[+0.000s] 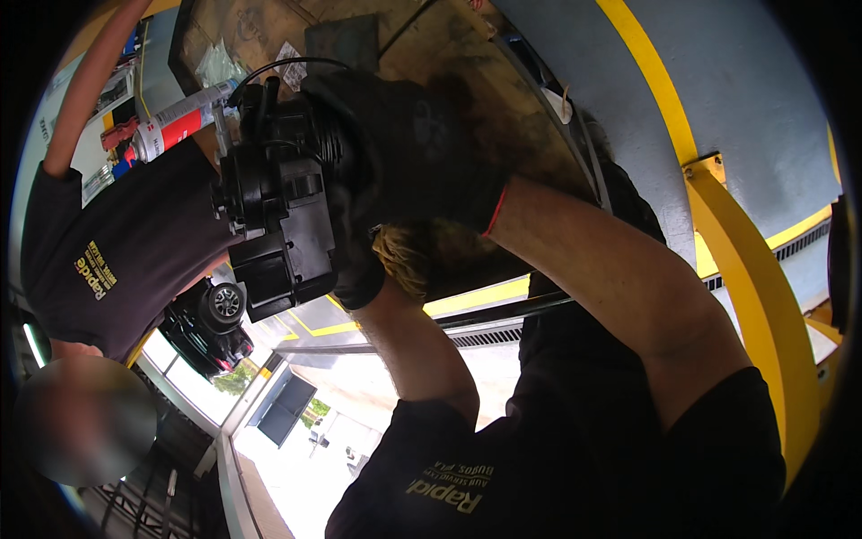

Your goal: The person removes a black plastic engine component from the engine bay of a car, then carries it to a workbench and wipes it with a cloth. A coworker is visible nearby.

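A bulky black vehicle part [283,193], with a ribbed round section, box-shaped housings and a thin black cable, is held up left of centre. My right hand [417,148], in a black glove with a red cuff edge, lies against its ribbed side; the fingertips blend into the dark part. Below it, my left hand [359,269], also gloved in black, grips the part's lower side, its fingers mostly hidden behind the housing. A yellowish-brown rag-like bundle [401,256] shows beside my left wrist.
A stained brown workbench [260,36] bears a dark flat square piece [343,43] and a clear plastic bag [220,67]. A red-and-white spray can [175,126] is by a co-worker in a dark shirt [135,225] at left. A yellow post [750,269] stands at right.
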`<state>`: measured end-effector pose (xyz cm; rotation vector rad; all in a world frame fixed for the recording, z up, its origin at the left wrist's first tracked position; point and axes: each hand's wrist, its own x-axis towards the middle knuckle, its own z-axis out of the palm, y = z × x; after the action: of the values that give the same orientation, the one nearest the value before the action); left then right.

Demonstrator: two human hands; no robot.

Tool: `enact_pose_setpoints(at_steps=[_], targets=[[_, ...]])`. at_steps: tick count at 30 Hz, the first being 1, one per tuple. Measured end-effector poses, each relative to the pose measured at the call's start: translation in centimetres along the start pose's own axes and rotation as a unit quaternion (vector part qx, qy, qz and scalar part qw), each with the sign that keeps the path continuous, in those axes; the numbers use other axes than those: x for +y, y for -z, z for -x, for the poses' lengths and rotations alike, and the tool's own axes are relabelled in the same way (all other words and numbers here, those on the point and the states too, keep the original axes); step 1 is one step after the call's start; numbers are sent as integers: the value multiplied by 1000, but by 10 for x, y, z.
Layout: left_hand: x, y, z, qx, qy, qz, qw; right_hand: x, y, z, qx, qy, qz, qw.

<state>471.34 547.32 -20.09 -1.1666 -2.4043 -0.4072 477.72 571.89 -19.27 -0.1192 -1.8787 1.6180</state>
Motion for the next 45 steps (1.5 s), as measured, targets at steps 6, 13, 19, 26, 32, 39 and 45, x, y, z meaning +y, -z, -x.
enact_pose_setpoints(at_steps=[6, 13, 19, 26, 32, 39, 45], targets=[[-8, -1, -1, -6, -4, -13, 1000, -3, 4, -3, 9, 3, 1, 1000], [3, 19, 6, -89, 24, -111, 990, -11, -4, -2, -31, -34, -35, 998], [75, 109, -45, -58, 394, 345, 850, -19, 7, -7, -52, -26, -28, 998], [104, 151, -106, -136, 512, 465, 709, -21, 3, 5, -91, -12, 37, 995], [98, 137, -105, -205, 544, 535, 613, -20, -3, 17, -11, 19, 46, 999], [104, 133, -91, -140, 564, 564, 587, -23, 4, 5, -90, -47, 17, 995], [115, 127, -82, -112, 556, 540, 623, -19, 0, 12, -29, 3, 48, 998]])
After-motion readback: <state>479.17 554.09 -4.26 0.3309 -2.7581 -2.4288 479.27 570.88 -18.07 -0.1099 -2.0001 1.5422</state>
